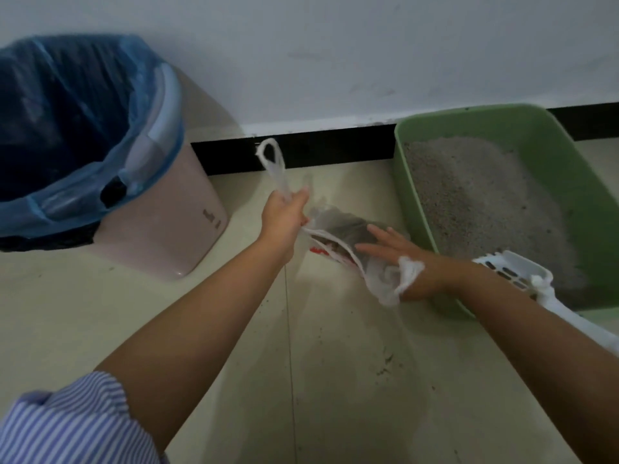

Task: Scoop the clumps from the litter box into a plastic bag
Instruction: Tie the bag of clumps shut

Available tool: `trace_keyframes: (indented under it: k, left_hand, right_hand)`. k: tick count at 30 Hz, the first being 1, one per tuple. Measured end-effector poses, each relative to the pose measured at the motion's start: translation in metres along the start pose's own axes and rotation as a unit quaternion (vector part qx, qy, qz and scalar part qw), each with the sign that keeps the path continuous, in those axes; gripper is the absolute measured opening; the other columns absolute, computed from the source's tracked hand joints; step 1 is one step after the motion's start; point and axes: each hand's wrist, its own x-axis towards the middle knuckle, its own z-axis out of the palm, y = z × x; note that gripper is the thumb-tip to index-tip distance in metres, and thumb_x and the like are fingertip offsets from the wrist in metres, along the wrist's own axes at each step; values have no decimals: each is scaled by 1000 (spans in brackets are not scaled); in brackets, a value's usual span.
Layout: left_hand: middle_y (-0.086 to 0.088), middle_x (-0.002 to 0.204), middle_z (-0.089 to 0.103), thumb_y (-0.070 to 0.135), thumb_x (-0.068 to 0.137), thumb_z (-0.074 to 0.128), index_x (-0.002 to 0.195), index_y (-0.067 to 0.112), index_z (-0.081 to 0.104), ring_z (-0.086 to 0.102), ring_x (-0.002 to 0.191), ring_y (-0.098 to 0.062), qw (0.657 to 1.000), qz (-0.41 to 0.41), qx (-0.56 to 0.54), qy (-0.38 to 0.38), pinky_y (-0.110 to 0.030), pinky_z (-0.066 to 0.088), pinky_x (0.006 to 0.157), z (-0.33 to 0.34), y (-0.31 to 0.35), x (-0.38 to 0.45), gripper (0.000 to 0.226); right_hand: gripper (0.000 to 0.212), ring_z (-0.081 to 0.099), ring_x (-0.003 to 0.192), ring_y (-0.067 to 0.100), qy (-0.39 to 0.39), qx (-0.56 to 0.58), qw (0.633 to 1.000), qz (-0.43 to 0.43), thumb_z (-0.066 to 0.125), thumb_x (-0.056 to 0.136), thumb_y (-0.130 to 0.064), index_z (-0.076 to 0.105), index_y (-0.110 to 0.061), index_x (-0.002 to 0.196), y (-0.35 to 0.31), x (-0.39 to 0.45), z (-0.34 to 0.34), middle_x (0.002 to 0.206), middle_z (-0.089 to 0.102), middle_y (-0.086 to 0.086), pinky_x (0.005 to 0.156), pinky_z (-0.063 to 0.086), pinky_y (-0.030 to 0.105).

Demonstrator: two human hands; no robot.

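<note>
In the middle of the frame my left hand (284,217) has a tight grip on one handle of the plastic bag (338,236), fingers curled round it. My right hand (398,259) lies flat with straight fingers; the other handle loops over its wrist. The bag holds dark clumps. The green litter box (418,209) sits at the right, with the white scoop (516,272) resting on its near edge.

We are in a home, down at floor level by a wall — pale floor tiles (234,363), a black baseboard (301,152) under a scuffed white wall (335,61). A green litter box (586,195) of grey litter sits beside a pink household bin (160,229) lined with a blue bag (67,112) — pet-keeping, domestic things.
</note>
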Motion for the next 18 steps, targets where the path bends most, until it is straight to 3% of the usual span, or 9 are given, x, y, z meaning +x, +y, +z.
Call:
trace_keyframes:
  k: [3, 4, 6, 8, 10, 12, 15, 17, 18]
  left_hand:
    - [-3, 77, 37, -10, 85, 37, 95, 7, 43, 38, 67, -13, 996, -29, -61, -59, -24, 38, 62, -2, 0, 5, 21]
    - [-4, 83, 39, -12, 86, 35, 103, 6, 44, 40, 71, -14, 995, -36, -69, -63, -24, 39, 66, -3, 1, 6, 26]
    - [-4, 91, 43, -9, 92, 34, 100, 4, 51, 43, 74, -12, 995, -28, -57, -71, -25, 42, 75, -4, 0, 8, 22]
    - [-4, 84, 51, -4, 96, 35, 90, 7, 56, 48, 71, -12, 994, -20, -74, -79, -30, 43, 83, -7, -4, 9, 24]
    - [-4, 75, 59, 5, 99, 34, 96, 8, 56, 55, 74, -16, 989, -9, -107, -101, -36, 43, 87, -11, -4, 9, 23]
    - [0, 62, 65, 16, 103, 28, 106, 14, 53, 60, 76, -16, 985, 23, -110, -129, -35, 42, 91, -14, 1, 9, 25]
    - [5, 38, 52, 20, 104, 22, 98, 16, 51, 61, 51, -8, 981, 76, -99, -149, -30, 46, 81, -12, 15, 3, 29]
    - [6, 33, 39, 19, 104, 22, 91, 15, 50, 52, 38, -9, 974, 74, -127, -175, -27, 52, 69, -8, 21, 0, 31]
    - [6, 32, 35, 18, 104, 23, 89, 14, 50, 45, 34, -8, 970, 59, -145, -183, -24, 53, 61, -6, 22, -2, 31]
  right_hand:
    - [58, 4, 144, 30, 114, -53, 991, -42, 65, 78, -49, 58, -14, 124, -11, -5, 12, 150, 15, -5, 116, 16, 47]
    - [46, 10, 144, 31, 140, 1, 990, -30, 63, 84, -38, 60, -11, 121, -18, -2, 13, 146, 17, -8, 116, 21, 43]
    - [40, 35, 135, 25, 179, 208, 962, 5, 57, 91, -14, 47, -17, 130, -30, -6, 7, 137, 32, -9, 104, 38, 21]
    - [31, 54, 108, 15, 213, 426, 878, 50, 45, 96, -10, 48, -16, 127, -36, -9, 1, 120, 53, -2, 82, 48, 10]
    - [30, 56, 105, 22, 277, 516, 808, 65, 35, 100, -14, 61, -10, 114, -43, -8, -11, 110, 60, 5, 90, 48, 27]
    - [43, 63, 91, 23, 330, 624, 706, 56, 28, 102, -14, 65, -7, 82, -47, 0, -24, 82, 69, 6, 90, 48, 40]
    - [38, 54, 39, 6, 405, 683, 604, 67, 30, 100, -10, 43, -11, 65, -55, 7, -43, 36, 52, -5, 49, 51, 22]
    - [38, 39, 25, 4, 408, 691, 591, 84, 33, 96, -1, 36, -14, 60, -59, 10, -49, 32, 40, -7, 32, 34, 11]
    - [39, 35, 23, 3, 399, 671, 617, 102, 34, 93, 4, 35, -16, 59, -61, 10, -49, 38, 38, -5, 30, 30, 9]
